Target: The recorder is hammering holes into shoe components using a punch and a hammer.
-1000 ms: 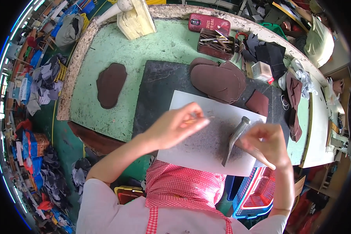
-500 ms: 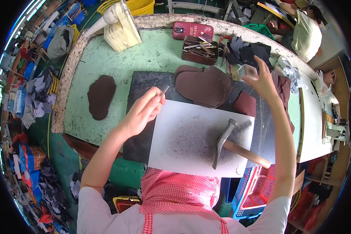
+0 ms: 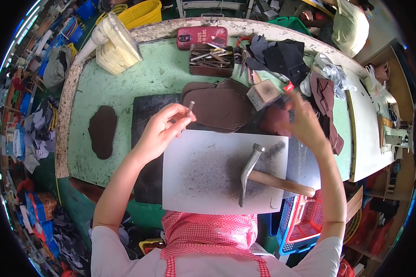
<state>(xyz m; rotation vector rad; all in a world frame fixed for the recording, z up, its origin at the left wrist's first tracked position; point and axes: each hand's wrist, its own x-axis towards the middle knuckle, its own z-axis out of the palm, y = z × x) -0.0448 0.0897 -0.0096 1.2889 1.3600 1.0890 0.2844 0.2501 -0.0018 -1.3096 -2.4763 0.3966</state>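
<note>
Since half a second ago my right hand [image 3: 305,122] has come down a little from the far clutter and now hangs over the dark maroon leather piece [image 3: 275,121], while the hammer [image 3: 263,177] hasn't budged from the grey sheet. A second ago that hand was still gripping the hammer, so it's fully let go now.

Left hand [image 3: 162,129] sits at the top left corner of the grey metal plate [image 3: 203,175], fingers [image 3: 182,121] pinched shut on a small metal punch [image 3: 189,107] that pokes up past the fingertips. Right hand is blurry, fingers look spread and loose with nothing in them that I can make out.

Hammer lies flat on the plate, steel head toward the middle, wooden handle running off the plate's right edge. Plate itself rests on a black mat [image 3: 145,138] on the green desk [image 3: 125,87].

Just past the left hand there's a stack of brown sole-shaped leather pieces [image 3: 219,106], and one more brown cutout [image 3: 102,130] lies by itself well off to the left. Farther back: a tray of metal tools [image 3: 211,60], a small pale block [image 3: 262,93] beside the stack, and a pile of black fabric pieces [image 3: 282,57].
</note>
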